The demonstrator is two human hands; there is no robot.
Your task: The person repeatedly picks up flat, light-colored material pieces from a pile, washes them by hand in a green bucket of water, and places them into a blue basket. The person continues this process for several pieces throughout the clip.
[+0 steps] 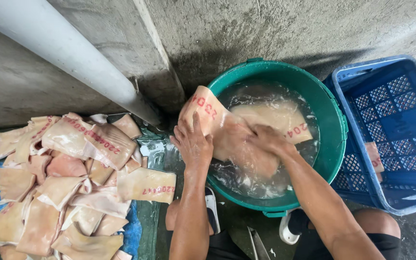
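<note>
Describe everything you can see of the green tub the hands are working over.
The green tub is round, plastic-looking, with a thick rim and handle lugs at its near and far edges. It stands upright on the concrete floor, against the blue crate, filled with cloudy water. A pale stamped skin sheet drapes over its left rim, held by the left hand and right hand.
</note>
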